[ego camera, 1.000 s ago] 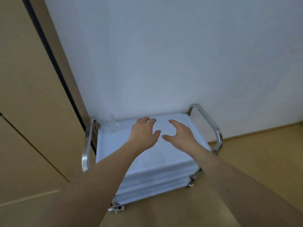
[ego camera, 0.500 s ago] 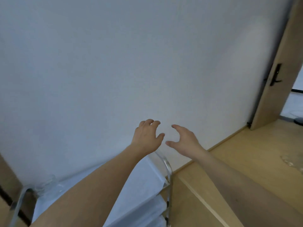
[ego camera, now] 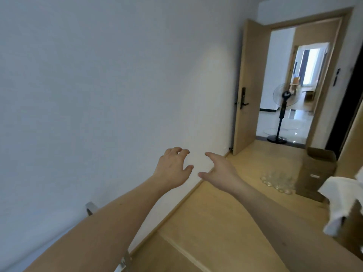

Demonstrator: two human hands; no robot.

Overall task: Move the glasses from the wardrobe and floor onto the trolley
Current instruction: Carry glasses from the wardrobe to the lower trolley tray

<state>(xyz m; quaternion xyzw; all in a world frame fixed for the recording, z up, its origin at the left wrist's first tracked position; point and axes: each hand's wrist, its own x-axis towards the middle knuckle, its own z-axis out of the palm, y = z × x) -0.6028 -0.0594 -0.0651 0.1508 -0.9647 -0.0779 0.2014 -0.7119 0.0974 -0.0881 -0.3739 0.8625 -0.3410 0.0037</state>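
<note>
Several clear glasses (ego camera: 277,181) stand in a cluster on the wooden floor at the right, beside a cardboard box. My left hand (ego camera: 172,167) and my right hand (ego camera: 220,171) are both stretched out in front of me, fingers relaxed and holding nothing, well short of the glasses. Only a bit of the trolley's metal handle (ego camera: 90,208) shows at the lower left, mostly hidden behind my left forearm. The wardrobe is out of view.
A white wall fills the left. An open wooden door (ego camera: 246,85) leads to a hallway where a standing fan (ego camera: 282,114) is. A cardboard box (ego camera: 316,169) sits past the glasses, and a box with white cloth (ego camera: 337,203) is at the right edge.
My view has swung right, away from the trolley and toward the doorway; the floor glasses have come into sight. Both hands stay raised and empty.
</note>
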